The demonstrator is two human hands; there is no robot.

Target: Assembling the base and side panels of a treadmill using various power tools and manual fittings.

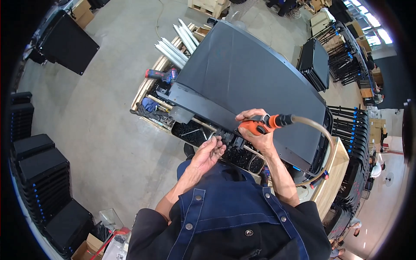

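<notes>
My right hand (256, 138) is wrapped round an orange air tool (259, 125) with a hose (318, 126) running from its back end. It is over the near edge of a large dark grey panel (242, 73). My left hand (209, 152) is to the left, palm turned up, fingers curled and pressed together. Whatever they may pinch is too small to make out. Just past both hands, black fittings (232, 139) line the panel's near side. Below the panel, a wooden tray holds many small dark screws (190, 132). The tool's front end is hidden by my hand.
A cordless drill (161, 75) and silvery metal profiles (177, 45) lie on the bench's left side. Stacks of black panels stand on the floor at left (43, 164) and right (314, 65). A wooden box (336, 173) is at my right. Racked black parts (353, 130) stand beyond it.
</notes>
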